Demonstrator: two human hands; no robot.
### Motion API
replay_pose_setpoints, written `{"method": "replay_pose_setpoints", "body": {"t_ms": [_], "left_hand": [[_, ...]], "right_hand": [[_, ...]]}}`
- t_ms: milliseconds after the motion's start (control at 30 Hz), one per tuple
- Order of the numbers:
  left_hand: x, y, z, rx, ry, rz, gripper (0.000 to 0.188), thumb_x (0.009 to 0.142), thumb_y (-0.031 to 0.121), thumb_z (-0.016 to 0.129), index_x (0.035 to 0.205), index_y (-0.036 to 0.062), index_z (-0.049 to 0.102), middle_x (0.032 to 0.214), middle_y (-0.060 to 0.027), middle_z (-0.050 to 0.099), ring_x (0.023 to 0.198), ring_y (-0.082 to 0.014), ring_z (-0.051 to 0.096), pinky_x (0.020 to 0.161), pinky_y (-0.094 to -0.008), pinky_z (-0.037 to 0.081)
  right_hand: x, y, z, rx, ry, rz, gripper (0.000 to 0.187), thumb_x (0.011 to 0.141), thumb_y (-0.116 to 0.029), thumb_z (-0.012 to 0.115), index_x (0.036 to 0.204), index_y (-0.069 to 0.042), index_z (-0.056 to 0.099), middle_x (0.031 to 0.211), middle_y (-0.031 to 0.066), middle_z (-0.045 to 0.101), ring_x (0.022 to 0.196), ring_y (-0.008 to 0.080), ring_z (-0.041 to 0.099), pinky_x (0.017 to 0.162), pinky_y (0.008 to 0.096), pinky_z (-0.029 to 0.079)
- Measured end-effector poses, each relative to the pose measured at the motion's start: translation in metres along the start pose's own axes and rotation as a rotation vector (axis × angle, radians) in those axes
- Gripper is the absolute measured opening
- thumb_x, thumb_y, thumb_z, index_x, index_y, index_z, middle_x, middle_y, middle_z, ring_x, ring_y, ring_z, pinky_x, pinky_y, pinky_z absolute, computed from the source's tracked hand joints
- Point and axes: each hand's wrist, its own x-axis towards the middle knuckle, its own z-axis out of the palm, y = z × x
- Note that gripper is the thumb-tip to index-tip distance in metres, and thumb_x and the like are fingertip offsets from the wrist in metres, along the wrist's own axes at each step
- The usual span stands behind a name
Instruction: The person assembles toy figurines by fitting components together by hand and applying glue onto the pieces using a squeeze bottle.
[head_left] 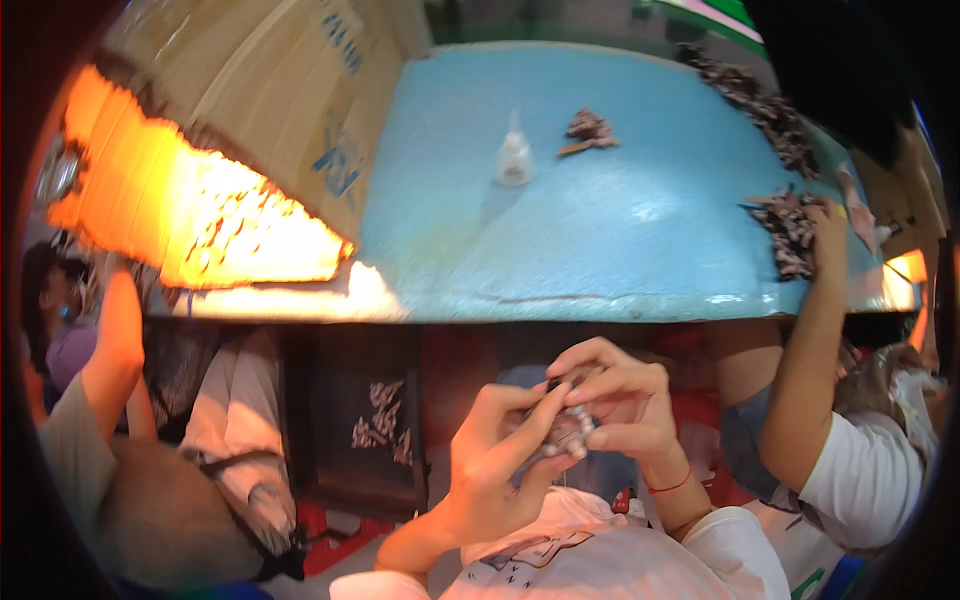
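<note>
Above my lap, in front of the table edge, my left hand (492,450) and my right hand (632,402) come together around a small pinkish-grey moulded piece (572,440). Its knobbly lower end shows between the fingers; a dark bit shows near the right fingertips, too small to name. Both hands are closed on the piece, thumbs and fingers pinching it. To the left of my hands, a black tray (345,482) holds several similar pinkish pieces (384,425).
On the blue table (450,230) stand a white thin-nozzled bottle (514,160) and a small heap of pieces (590,130). A co-worker's hand (826,222) touches another heap (785,235) at right. Cardboard (255,70) borders the left, beside brightly lit pieces (245,225). Another person sits left.
</note>
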Motion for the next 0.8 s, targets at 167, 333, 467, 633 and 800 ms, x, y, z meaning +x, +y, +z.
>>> {"method": "replay_pose_setpoints", "body": {"t_ms": [167,333,467,633,800], "left_hand": [[-0.005,-0.01,0.005,-0.023,0.064,-0.063,0.043,0.074,0.017,0.069,0.109,-0.006,0.059,0.094,-0.0134,0.049,0.081,-0.019,0.052,0.066,-0.0253,0.045],[0.0,-0.002,0.015,0.103,0.109,-0.053,0.048,0.08,0.034,0.064,0.107,-0.0052,0.06,0.091,-0.0122,0.05,0.079,-0.0188,0.051,0.065,-0.026,0.043],[0.005,0.007,0.013,0.146,0.05,-0.081,0.034,0.077,0.003,0.061,0.11,-0.0007,0.059,0.096,-0.0131,0.05,0.086,-0.0259,0.056,0.072,-0.03,0.047],[0.007,0.006,0.013,0.178,0.067,0.001,0.035,0.075,0.002,0.061,0.11,-0.0007,0.059,0.094,-0.014,0.051,0.08,-0.0241,0.054,0.068,-0.0302,0.046],[0.008,0.007,0.013,0.204,0.072,0.034,0.034,0.076,0.004,0.06,0.11,-0.0003,0.06,0.092,-0.0142,0.051,0.078,-0.0239,0.053,0.066,-0.0301,0.046]], "right_hand": [[0.002,0.009,-0.004,0.077,-0.052,0.052,0.032,0.072,0.009,0.064,0.104,0.005,0.06,0.119,0.0152,0.044,0.109,0.022,0.048,0.086,0.0331,0.05],[-0.004,0.004,-0.007,0.076,0.002,0.052,0.031,0.071,0.008,0.064,0.102,0.005,0.062,0.118,0.0173,0.045,0.106,0.0228,0.051,0.082,0.0299,0.051],[-0.005,0.007,-0.01,0.067,0.023,0.045,0.03,0.071,0.01,0.061,0.101,0.006,0.061,0.118,0.0186,0.045,0.106,0.0241,0.052,0.082,0.0299,0.051],[-0.006,0.008,-0.009,0.106,0.029,0.035,0.031,0.072,0.008,0.062,0.103,0.004,0.062,0.117,0.0158,0.047,0.107,0.0221,0.05,0.086,0.0306,0.047],[-0.008,0.01,-0.008,0.135,0.044,0.054,0.031,0.073,0.005,0.065,0.103,0.001,0.062,0.116,0.014,0.049,0.108,0.0204,0.049,0.09,0.0312,0.043]]}}
